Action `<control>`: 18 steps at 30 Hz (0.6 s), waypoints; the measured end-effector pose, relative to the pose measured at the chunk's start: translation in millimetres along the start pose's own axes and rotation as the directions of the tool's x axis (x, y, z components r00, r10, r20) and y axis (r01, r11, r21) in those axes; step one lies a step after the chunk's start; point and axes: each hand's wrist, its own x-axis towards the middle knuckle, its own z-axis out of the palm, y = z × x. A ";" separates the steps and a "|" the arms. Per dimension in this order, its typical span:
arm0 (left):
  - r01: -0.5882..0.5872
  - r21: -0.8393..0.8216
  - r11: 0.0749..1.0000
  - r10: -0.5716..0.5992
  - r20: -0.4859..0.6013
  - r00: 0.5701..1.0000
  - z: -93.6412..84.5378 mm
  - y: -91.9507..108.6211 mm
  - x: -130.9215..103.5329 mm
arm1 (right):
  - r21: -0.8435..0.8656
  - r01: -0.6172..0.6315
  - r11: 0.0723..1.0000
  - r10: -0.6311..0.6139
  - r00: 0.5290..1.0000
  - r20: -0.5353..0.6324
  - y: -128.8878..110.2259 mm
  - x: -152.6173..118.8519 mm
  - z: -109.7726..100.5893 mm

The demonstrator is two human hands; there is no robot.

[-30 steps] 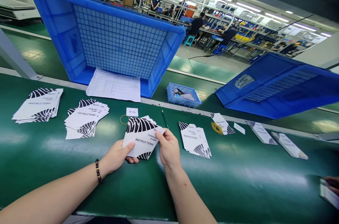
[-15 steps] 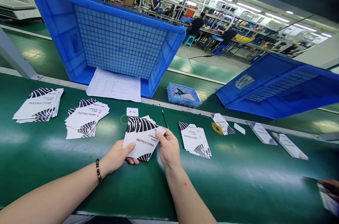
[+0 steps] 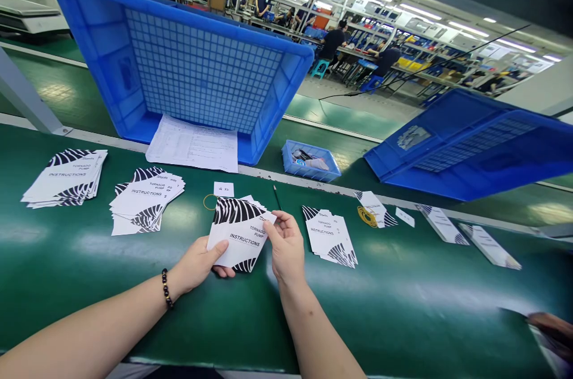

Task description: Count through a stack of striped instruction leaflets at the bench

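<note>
A fanned stack of instruction booklets, white with black zebra stripes, is held over the green table. My left hand grips its left side, thumb on top and fingers beneath. At the upper right corner, my right hand pinches the booklets between thumb and fingers; how many sheets it has is hidden. Just behind the stack lie a small white card with handwriting, a yellow rubber band and a dark pencil. More booklets rest right of my right hand.
Two booklet piles, one far left and one nearer, lie on the table. Behind stand a large blue crate, a printed sheet, a small blue basket and another crate. A co-worker's hand shows at lower right.
My right hand's fingers have shifted slightly at the booklets' upper right corner. The co-worker's hand at the lower right has moved a little left and down.
</note>
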 end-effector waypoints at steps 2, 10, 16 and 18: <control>-0.002 -0.003 1.000 0.001 -0.002 1.000 -0.3 -0.6 0.2 | -0.063 0.031 0.998 -0.032 0.999 -0.020 0.8 -0.2 -0.4; -0.003 0.000 1.000 0.003 -0.010 1.000 -0.2 -0.6 0.3 | -0.269 0.129 0.954 -0.133 0.991 0.005 4.0 0.4 -5.8; -0.010 0.003 1.000 0.010 -0.004 1.000 -1.3 0.0 0.4 | -0.162 0.075 0.984 -0.080 0.996 -0.025 -2.0 -0.8 -2.1; -0.014 0.004 1.000 0.014 -0.007 1.000 -1.1 0.0 0.6 | -0.139 0.067 0.988 -0.072 0.997 -0.033 -2.1 -0.5 -1.7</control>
